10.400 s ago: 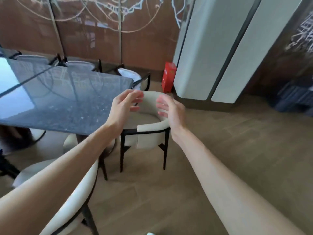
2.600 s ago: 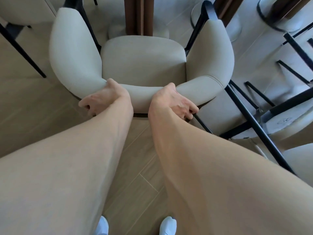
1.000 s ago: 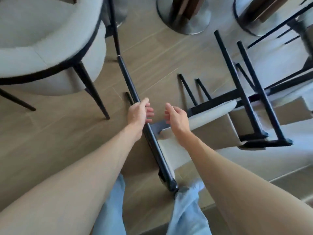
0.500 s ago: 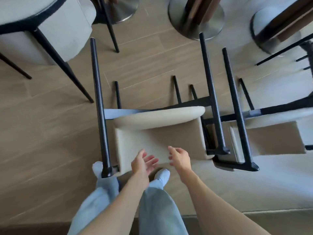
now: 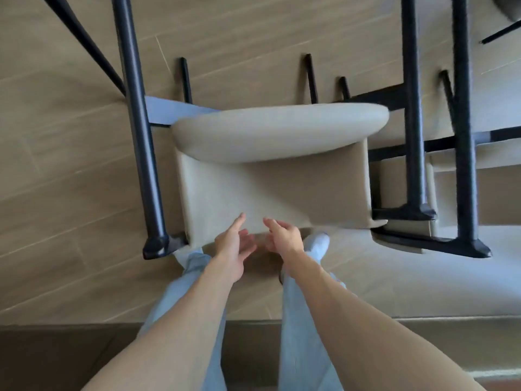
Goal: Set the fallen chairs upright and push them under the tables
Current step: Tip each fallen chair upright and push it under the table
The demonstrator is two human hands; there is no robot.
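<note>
Fingertips of left hand and right hand blurred at lower edge of fallen chair backrest; contact with fabric not discernible. Chair's black legs cut off by top edge, far ends unseen. Second fallen chair, right of hands, cut by right edge, mostly hidden behind legs. Left shoe hidden under chair and arms; right shoe partly covered by right wrist.
</note>
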